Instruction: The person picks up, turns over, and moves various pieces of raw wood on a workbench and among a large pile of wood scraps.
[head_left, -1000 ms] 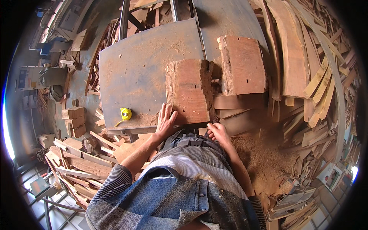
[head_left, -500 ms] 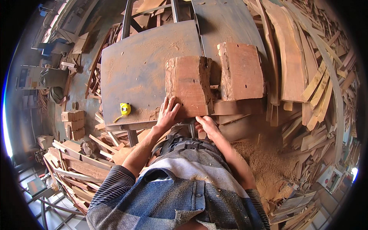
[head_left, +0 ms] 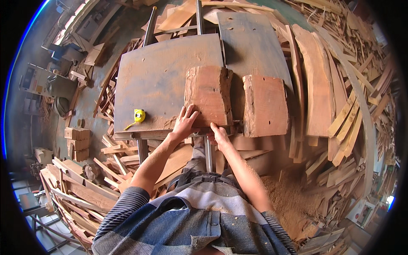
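Note:
A thick reddish wooden board (head_left: pixel 209 95) with rough bark edges lies on the rust-stained, sawdust-strewn left metal tabletop (head_left: pixel 157 76), beside the gap. My left hand (head_left: pixel 185 122) rests on its near left corner, fingers spread over the surface. At the near edge, my right hand (head_left: pixel 219 136) pinches the board, thumb on top and the other fingers mostly hidden below. To the right, across the gap, lies a second reddish board (head_left: pixel 267 106) with bark along its left side, touched by neither hand. A yellow tape measure (head_left: pixel 139 115) sits left of my left hand, its tab pulled out slightly.
The right metal tabletop (head_left: pixel 250 42) carries the second board. Long planks (head_left: pixel 313 85) stand along the right. Offcuts (head_left: pixel 80 187) are heaped at the near left, and sawdust (head_left: pixel 289 199) covers the floor at the near right. Metal rails (head_left: pixel 199 17) extend beyond the tables.
The second board has slid nearer to me along the right tabletop. Both hands stay at the first board's near end. My body sits slightly farther back, and the view has shifted.

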Tool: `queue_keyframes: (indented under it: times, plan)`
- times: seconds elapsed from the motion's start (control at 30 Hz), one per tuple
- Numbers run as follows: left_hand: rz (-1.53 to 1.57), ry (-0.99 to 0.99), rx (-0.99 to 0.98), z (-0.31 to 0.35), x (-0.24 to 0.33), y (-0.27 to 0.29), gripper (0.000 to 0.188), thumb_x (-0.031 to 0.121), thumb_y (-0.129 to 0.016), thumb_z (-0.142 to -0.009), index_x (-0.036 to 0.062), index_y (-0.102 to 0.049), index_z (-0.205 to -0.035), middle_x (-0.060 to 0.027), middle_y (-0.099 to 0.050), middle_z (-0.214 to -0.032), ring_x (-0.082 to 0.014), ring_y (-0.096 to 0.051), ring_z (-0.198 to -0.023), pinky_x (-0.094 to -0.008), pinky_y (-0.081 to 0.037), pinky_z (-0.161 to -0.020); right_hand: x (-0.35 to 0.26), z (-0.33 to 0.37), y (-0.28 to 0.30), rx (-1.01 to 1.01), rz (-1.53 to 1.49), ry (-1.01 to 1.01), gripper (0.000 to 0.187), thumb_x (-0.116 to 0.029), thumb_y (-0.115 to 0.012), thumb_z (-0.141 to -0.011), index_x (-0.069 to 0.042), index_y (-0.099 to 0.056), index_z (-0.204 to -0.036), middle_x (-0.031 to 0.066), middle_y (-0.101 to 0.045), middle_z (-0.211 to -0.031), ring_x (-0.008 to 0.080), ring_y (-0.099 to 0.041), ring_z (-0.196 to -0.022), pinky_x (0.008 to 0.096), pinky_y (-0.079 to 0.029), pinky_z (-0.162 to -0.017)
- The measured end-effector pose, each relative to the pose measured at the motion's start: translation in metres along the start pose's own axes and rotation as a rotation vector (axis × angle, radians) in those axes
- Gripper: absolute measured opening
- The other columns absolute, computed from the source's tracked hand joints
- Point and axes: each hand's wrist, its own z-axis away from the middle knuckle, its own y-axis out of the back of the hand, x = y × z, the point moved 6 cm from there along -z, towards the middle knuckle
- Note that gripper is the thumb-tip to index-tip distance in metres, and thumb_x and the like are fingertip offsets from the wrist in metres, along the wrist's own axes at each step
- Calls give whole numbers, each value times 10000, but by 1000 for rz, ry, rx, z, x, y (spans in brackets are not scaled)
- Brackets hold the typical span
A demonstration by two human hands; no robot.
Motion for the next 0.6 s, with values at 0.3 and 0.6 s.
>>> queue_keyframes:
  times: [0.3,0.6]
  plan:
    - [-19,-28,5,-17,-12,11,852,313,-912,-693,92,-502,-1406,-218,-308,-1603,-519,-293,-1448,-550,-305,-1216,-10,-17,-2,0,5,5,531,-610,-641,-947,-126,-645,-1167,46,-713,-845,151,-670,-675,293,-515,-501]
    - [115,52,103,-15,-20,4,959,393,-938,-644,48,-450,-1394,-373,-265,-1550,-565,-294,-1429,-581,-325,-1182,-18,2,6,44,-47,8,573,-589,-719,-903,-47,-641,-1071,64,-699,-864,152,-666,-665,273,-527,-498]
